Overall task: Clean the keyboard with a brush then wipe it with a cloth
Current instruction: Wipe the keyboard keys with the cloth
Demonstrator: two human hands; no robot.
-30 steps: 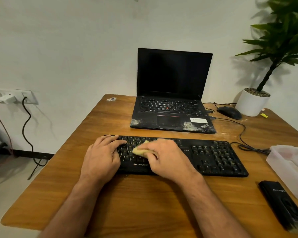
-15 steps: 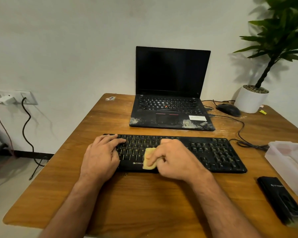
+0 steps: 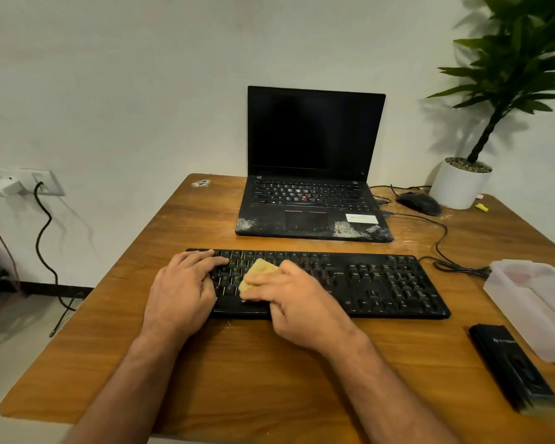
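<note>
- The left hand (image 3: 181, 291) is bare, with no ring or glove on it.
- The right hand (image 3: 297, 304) is bare too, its knuckles and tendons plain to see.
- Both forearms are uncovered up to the near edge of the view; no sleeve, watch or band shows on either wrist.

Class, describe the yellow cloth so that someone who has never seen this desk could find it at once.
Start at the wooden table and find the long black keyboard in front of the laptop. On the keyboard's left half, between the two hands, the right hand presses down a small folded cloth. It is the only pale yellow, soft thing among the black keys.
</note>
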